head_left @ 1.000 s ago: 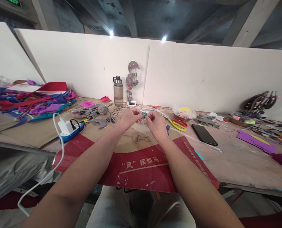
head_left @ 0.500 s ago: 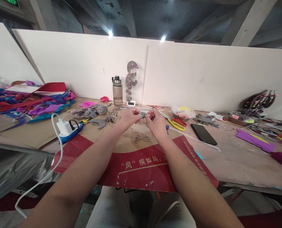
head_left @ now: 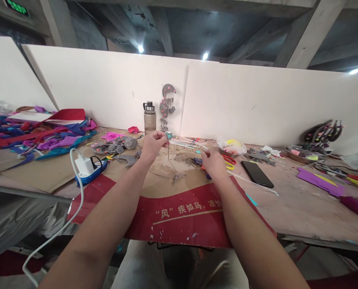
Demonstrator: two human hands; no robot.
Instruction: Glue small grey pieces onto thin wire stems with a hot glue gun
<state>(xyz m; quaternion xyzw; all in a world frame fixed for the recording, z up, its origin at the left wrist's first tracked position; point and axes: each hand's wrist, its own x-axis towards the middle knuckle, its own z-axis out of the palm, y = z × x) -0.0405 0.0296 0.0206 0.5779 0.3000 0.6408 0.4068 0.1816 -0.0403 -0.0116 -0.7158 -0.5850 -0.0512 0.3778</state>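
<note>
Teal piece [head_left: 169, 136] at the tip of the left grip [head_left: 152, 145]

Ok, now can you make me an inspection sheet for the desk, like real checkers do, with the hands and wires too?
Surface: table, partly covered by red-and-brown cardboard.
Job's things: small teal piece held up; thin cord hanging below it.
Clutter: heaped fabric scraps at left; phone at right.
Hands: left hand pinches the teal piece; right hand is near red-handled scissors, its grip unclear.
Cables: white cable hangs over the front edge.
Surroundings: white panels behind; ceiling lights on.
</note>
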